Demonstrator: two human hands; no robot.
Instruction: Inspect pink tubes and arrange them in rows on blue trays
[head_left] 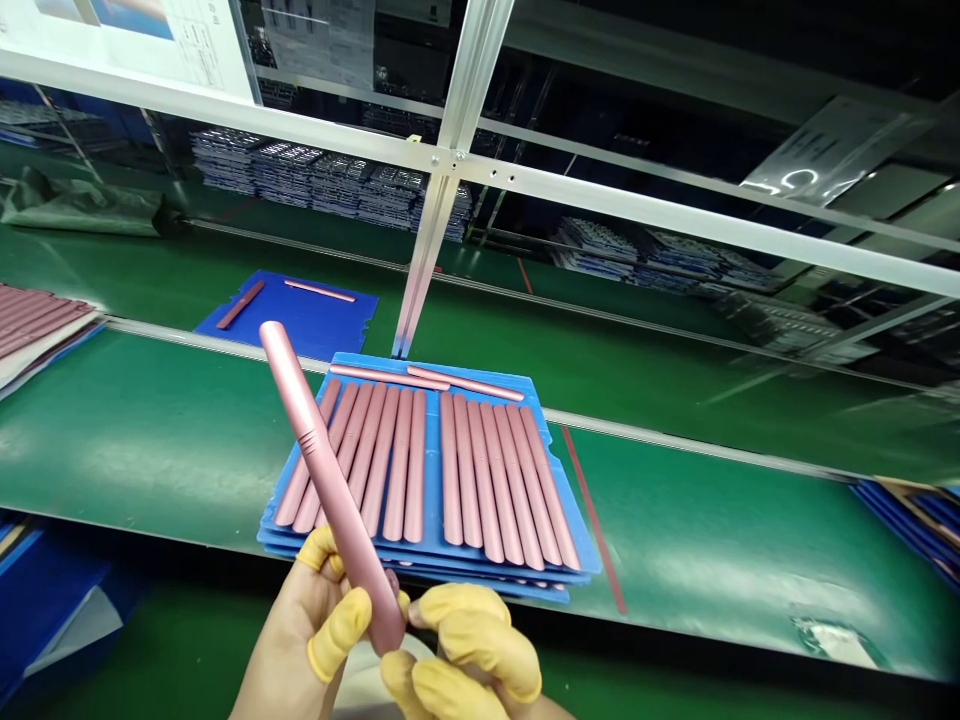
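Tilted up in front of me is a pink metal tube [334,490] with fine rings around its middle. My left hand [315,610], wearing yellow finger cots, is closed around its lower part. At the tube's lower end, the yellow-covered fingers of my right hand [469,650] are curled in and pinch at it; a small dark pink bit shows near those fingertips, too small to name. Beyond the hands, a stack of blue sheets [433,430] carries two groups of similar pink tubes [506,480] side by side, with two more lying crosswise along the back.
The stack rests on a green bench [697,530] with a red tape line [592,520]. Behind it stands an aluminium frame post [431,250]. A dark blue sheet [300,315] with two pink pieces lies farther back. More tubes [37,320] are at the left edge, blue sheets [911,525] at the right.
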